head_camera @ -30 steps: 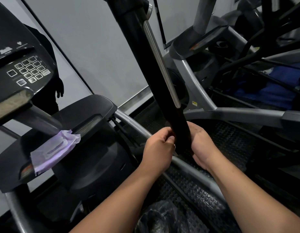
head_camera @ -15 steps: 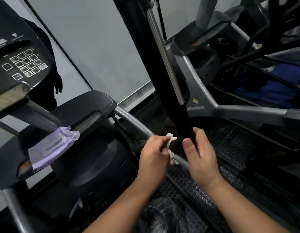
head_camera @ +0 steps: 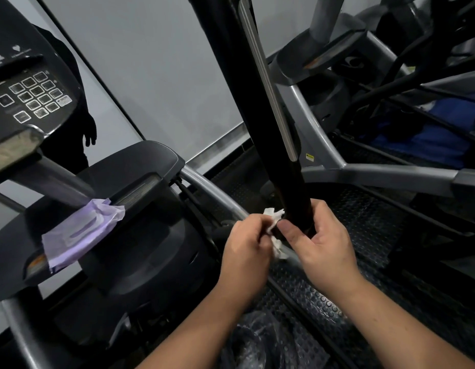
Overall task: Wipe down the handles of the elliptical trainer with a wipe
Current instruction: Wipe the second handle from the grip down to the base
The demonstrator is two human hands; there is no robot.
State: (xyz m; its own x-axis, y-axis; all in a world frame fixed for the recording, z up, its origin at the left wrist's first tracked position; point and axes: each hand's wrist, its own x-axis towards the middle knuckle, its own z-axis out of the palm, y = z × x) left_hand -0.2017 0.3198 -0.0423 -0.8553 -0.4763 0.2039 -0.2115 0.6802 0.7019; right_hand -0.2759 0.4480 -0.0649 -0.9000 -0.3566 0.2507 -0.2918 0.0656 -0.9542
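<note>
A pale grey wall (head_camera: 156,70) stands behind; black studded rubber flooring (head_camera: 364,217) lies beneath neighbouring grey-framed machines (head_camera: 364,171).

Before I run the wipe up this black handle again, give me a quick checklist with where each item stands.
1. Wipe in hand: ok. The left hand pinches the white wipe.
2. Wipe against the handle: ok. It sits bunched at the lower end of the black handle, though how much of it touches is hidden.
3. Handle steadied: ok. The right hand grips the lower end, thumb across the front.
4. Wipe spread flat: not ok. It is crumpled between the hands.
5. Path upward free: ok. Nothing lies on the handle above the hands.
6. Spare wipes near: ok. The purple wipe pack lies on the console tray at left.
</note>
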